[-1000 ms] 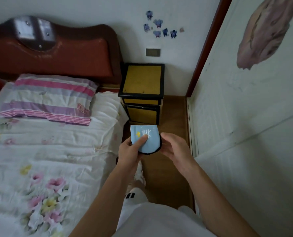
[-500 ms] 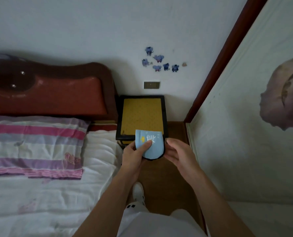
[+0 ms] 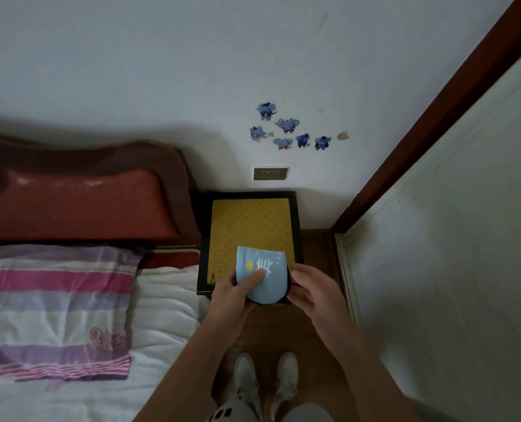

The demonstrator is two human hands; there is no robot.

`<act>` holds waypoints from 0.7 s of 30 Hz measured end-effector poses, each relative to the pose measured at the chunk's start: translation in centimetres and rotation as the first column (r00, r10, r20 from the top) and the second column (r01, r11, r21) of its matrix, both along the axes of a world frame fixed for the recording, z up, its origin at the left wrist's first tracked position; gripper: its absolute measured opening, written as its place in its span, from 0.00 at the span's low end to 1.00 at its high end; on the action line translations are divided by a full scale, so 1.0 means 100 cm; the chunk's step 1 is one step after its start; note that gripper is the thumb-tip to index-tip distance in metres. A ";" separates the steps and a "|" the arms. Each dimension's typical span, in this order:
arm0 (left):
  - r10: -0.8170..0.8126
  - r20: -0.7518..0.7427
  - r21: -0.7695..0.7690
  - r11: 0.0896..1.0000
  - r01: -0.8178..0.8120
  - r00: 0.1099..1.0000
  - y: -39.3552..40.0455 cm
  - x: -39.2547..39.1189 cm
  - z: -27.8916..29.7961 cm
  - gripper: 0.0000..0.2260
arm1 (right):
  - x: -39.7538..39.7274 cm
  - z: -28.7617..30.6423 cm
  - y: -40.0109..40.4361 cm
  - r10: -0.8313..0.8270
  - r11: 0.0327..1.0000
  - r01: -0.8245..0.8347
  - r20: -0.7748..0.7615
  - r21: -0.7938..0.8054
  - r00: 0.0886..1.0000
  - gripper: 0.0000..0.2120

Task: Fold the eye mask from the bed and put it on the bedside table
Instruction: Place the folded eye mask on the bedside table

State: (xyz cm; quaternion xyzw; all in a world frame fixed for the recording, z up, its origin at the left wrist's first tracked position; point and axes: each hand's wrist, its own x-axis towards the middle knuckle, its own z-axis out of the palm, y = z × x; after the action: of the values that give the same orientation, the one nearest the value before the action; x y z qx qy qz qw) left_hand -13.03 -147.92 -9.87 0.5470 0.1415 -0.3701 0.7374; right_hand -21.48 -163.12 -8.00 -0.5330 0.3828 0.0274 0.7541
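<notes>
The folded light-blue eye mask (image 3: 268, 283), with a white and yellow print and a dark edge, is held over the near edge of the bedside table (image 3: 250, 222), a black-framed stand with a yellow top. My left hand (image 3: 233, 295) grips the mask's left side with the thumb pressed on its face. My right hand (image 3: 312, 292) holds the mask's right edge with its fingers behind it. The bed (image 3: 168, 303) lies to the left of the table.
A striped pillow (image 3: 55, 309) lies on the white sheet under a red-brown headboard (image 3: 76, 202). A white wardrobe door (image 3: 454, 269) stands close on the right. My shoes (image 3: 265, 382) are on the narrow wooden floor strip. Stickers and a wall socket (image 3: 270, 173) sit above the table.
I have stepped closer to the bedside table. Both hands have carried the folded mask forward, from over the floor to above the table's front edge.
</notes>
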 end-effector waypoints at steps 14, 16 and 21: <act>0.090 -0.043 0.186 0.979 -0.080 0.995 -0.050 0.062 -0.118 0.14 | 0.062 -0.113 -0.061 0.271 0.918 -0.302 -0.150 -0.257 0.951 0.11; 0.101 -0.021 0.261 0.961 -0.092 0.995 -0.053 0.070 -0.142 0.12 | 0.065 -0.133 -0.066 0.339 0.860 -0.381 -0.179 -0.338 0.924 0.13; 0.126 0.035 0.401 0.907 -0.129 0.991 -0.057 0.096 -0.208 0.10 | 0.067 -0.194 -0.070 0.432 0.683 -0.509 -0.272 -0.524 0.860 0.22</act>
State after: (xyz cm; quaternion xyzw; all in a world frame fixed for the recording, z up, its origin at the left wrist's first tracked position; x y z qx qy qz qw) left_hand -3.42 -153.66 -30.65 0.6778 0.2469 -0.2819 0.6325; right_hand -14.79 -170.15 -27.43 -0.8137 0.2694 0.1362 0.4967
